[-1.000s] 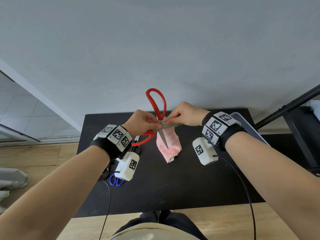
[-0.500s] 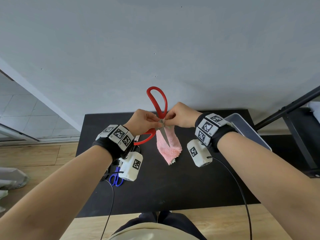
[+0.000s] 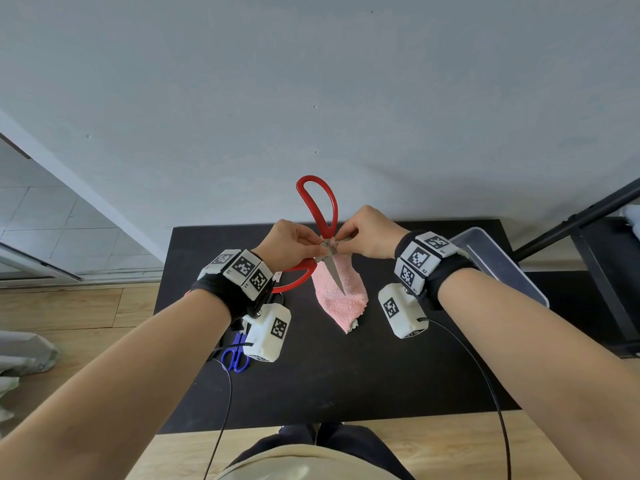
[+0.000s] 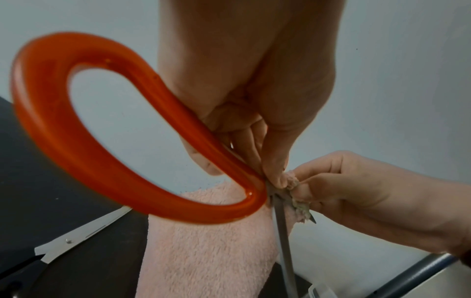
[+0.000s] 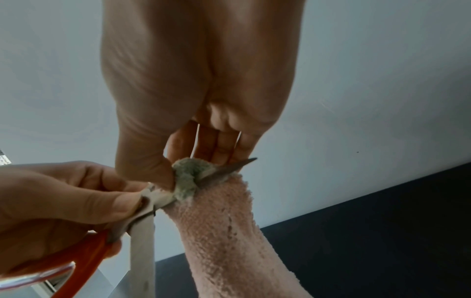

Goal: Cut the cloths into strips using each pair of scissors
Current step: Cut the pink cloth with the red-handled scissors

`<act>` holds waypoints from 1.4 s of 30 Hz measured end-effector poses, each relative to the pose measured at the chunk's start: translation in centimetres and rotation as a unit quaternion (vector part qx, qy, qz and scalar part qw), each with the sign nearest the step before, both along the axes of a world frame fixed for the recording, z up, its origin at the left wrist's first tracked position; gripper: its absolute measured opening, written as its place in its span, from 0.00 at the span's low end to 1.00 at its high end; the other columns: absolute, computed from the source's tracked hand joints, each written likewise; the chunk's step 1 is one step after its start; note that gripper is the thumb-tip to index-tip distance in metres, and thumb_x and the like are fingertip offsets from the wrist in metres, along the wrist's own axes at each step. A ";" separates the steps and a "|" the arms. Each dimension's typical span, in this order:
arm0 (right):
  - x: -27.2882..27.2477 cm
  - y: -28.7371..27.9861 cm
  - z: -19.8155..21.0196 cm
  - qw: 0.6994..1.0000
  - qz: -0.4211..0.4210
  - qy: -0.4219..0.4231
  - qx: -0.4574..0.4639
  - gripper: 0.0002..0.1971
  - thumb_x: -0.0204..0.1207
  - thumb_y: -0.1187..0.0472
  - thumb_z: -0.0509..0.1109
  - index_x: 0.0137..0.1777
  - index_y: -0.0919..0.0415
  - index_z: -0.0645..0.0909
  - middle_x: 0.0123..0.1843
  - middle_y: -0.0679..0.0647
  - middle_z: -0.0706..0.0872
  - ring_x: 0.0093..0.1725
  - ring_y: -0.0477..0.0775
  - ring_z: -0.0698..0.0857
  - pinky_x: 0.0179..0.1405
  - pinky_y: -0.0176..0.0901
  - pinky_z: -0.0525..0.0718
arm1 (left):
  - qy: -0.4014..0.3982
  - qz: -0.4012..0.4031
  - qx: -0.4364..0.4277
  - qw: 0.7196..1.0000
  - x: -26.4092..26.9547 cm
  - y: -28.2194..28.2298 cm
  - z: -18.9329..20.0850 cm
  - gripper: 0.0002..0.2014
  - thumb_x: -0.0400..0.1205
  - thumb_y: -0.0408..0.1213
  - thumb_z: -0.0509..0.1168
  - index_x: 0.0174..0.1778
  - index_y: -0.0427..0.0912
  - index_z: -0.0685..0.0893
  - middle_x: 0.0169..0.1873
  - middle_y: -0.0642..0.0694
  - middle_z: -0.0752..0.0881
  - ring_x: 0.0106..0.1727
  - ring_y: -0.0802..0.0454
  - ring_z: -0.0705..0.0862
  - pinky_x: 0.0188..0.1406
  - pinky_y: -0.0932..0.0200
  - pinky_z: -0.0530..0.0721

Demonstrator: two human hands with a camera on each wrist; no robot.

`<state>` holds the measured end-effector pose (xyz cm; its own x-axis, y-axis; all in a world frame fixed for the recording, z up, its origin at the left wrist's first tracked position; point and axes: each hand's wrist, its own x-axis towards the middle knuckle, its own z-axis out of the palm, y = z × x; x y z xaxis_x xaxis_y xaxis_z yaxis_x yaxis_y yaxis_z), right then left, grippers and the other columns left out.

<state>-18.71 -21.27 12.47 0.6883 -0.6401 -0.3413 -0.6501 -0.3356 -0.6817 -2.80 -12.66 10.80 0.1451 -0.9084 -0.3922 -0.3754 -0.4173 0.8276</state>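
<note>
- nearest me on the left of the worktop (image 3: 311, 375), a small blue pair of scissors (image 3: 235, 355) lies half hidden under my left wrist camera. another pair with black handles and pale blades (image 4: 76, 242) lies flat beside it in the left wrist view.
- the pink cloth (image 3: 341, 292) hangs from my hands, its long axis running down and toward me. whether its lower end touches the worktop or hangs just above it, i cannot tell.
- my left hand (image 3: 294, 245) grips the red scissors (image 3: 320, 209) close to the pivot, fingers curled round the metal. one red loop stands up on the far side, the other sticks out left under my wrist.
- the blades are spread: the longer one points down toward me over the cloth, the other points right into the bunched top edge.
- my right hand (image 3: 372, 237) pinches that bunched top edge just right of the pivot, thumb and fingers touching the cloth.
- what the cut turns on, as i judge it: the fabric sits crumpled right at the pivot, so i should pull it taut along its length before closing the blades.
- far right, a clear plastic container (image 3: 498, 268) sits at the worktop's edge. i see nothing in it, though my right arm covers part of it.
</note>
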 end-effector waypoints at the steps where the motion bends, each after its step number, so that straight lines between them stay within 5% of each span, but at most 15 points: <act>1: 0.0 0.0 0.0 1.000 -0.001 -0.001 -0.002 0.12 0.71 0.56 0.78 0.50 0.63 0.90 0.43 0.56 0.91 0.39 0.48 0.84 0.45 0.43 0.85 | 0.001 0.001 0.001 1.000 0.0 0.0 0.0 0.10 0.76 0.35 0.74 0.49 0.34 0.89 0.40 0.39 0.91 0.33 0.55 0.85 0.31 0.75 0.82; 8: 0.0 0.0 -0.3 1.000 0.000 0.013 -0.014 0.12 0.72 0.56 0.77 0.51 0.62 0.90 0.44 0.57 0.91 0.43 0.55 0.87 0.47 0.47 0.86 | -0.007 -0.008 0.006 1.000 0.0 -0.3 -0.3 0.10 0.76 0.35 0.74 0.49 0.34 0.89 0.35 0.45 0.89 0.29 0.60 0.84 0.30 0.75 0.81; 13: -3.3 -2.1 -1.1 0.996 -0.029 0.070 -0.049 0.08 0.73 0.63 0.74 0.49 0.63 0.90 0.41 0.55 0.91 0.28 0.34 0.80 0.30 0.21 0.72 | 0.003 0.011 0.024 1.000 2.0 0.5 -0.3 0.08 0.75 0.33 0.74 0.47 0.34 0.90 0.27 0.50 0.88 0.22 0.65 0.83 0.26 0.75 0.79; 16: -5.6 -3.6 -1.2 0.995 -0.096 0.039 -0.013 0.10 0.73 0.67 0.74 0.54 0.67 0.88 0.49 0.63 0.91 0.41 0.44 0.87 0.37 0.14 0.74 | -0.002 0.020 0.034 0.999 3.9 1.0 -0.3 0.07 0.75 0.35 0.75 0.46 0.36 0.91 0.29 0.49 0.89 0.23 0.65 0.83 0.26 0.75 0.78; 17: -5.7 -4.0 -1.3 0.993 -0.119 0.010 0.009 0.11 0.73 0.68 0.75 0.55 0.69 0.87 0.51 0.65 0.90 0.41 0.48 0.89 0.40 0.16 0.77 | -0.004 0.015 0.038 0.999 4.2 1.0 -0.2 0.07 0.75 0.35 0.75 0.46 0.37 0.91 0.30 0.49 0.90 0.24 0.64 0.83 0.27 0.75 0.79; 19: -5.2 -4.4 -1.0 0.988 -0.142 -0.037 0.046 0.11 0.72 0.68 0.76 0.53 0.71 0.85 0.50 0.66 0.90 0.33 0.40 0.88 0.43 0.26 0.84 | 0.004 0.005 0.042 0.999 4.2 0.9 -0.1 0.07 0.75 0.35 0.75 0.46 0.38 0.91 0.29 0.50 0.89 0.25 0.63 0.83 0.28 0.74 0.80; 22: -3.7 -4.2 -0.3 0.988 -0.123 -0.061 0.065 0.08 0.72 0.67 0.76 0.49 0.70 0.86 0.39 0.53 0.89 0.31 0.34 0.86 0.47 0.33 0.86 | 0.014 -0.011 0.040 0.999 3.8 0.6 0.0 0.07 0.74 0.35 0.75 0.46 0.38 0.91 0.33 0.46 0.90 0.29 0.59 0.85 0.32 0.72 0.82; 27: -0.9 -2.0 1.0 0.990 -0.062 -0.094 0.089 0.01 0.72 0.64 0.77 0.42 0.60 0.87 0.38 0.51 0.90 0.34 0.37 0.86 0.43 0.30 0.82 | 0.016 -0.044 0.036 0.998 2.9 0.4 0.2 0.04 0.75 0.33 0.75 0.44 0.39 0.91 0.25 0.52 0.88 0.24 0.63 0.83 0.29 0.74 0.80; 34: 0.6 -0.3 0.0 0.995 -0.020 -0.024 0.090 0.10 0.72 0.59 0.77 0.49 0.64 0.90 0.34 0.46 0.88 0.31 0.37 0.83 0.42 0.32 0.84 | 0.006 -0.052 0.018 0.998 2.1 0.1 0.2 0.07 0.75 0.32 0.75 0.46 0.34 0.91 0.34 0.43 0.90 0.30 0.58 0.85 0.35 0.71 0.85; 38: 0.9 -0.3 -0.1 0.994 -0.018 0.001 0.107 0.11 0.69 0.62 0.79 0.50 0.65 0.89 0.44 0.55 0.91 0.42 0.49 0.89 0.50 0.41 0.88 | 0.001 -0.051 0.011 0.999 1.7 0.2 0.1 0.07 0.75 0.32 0.75 0.46 0.33 0.90 0.40 0.36 0.91 0.37 0.49 0.86 0.46 0.58 0.88; 42: 1.6 0.2 -0.1 0.997 0.006 0.054 0.048 0.09 0.73 0.61 0.75 0.51 0.64 0.90 0.47 0.55 0.90 0.45 0.50 0.86 0.52 0.43 0.85 | 0.007 -0.034 0.001 0.999 1.4 0.1 0.0 0.09 0.74 0.32 0.75 0.46 0.31 0.90 0.42 0.32 0.90 0.37 0.47 0.86 0.43 0.60 0.88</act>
<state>-17.13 -21.10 12.40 0.6521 -0.5922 -0.4733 -0.7176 -0.2806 -0.6375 -1.43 -12.60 10.78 0.0784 -0.9148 -0.3962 -0.3915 -0.3938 0.8317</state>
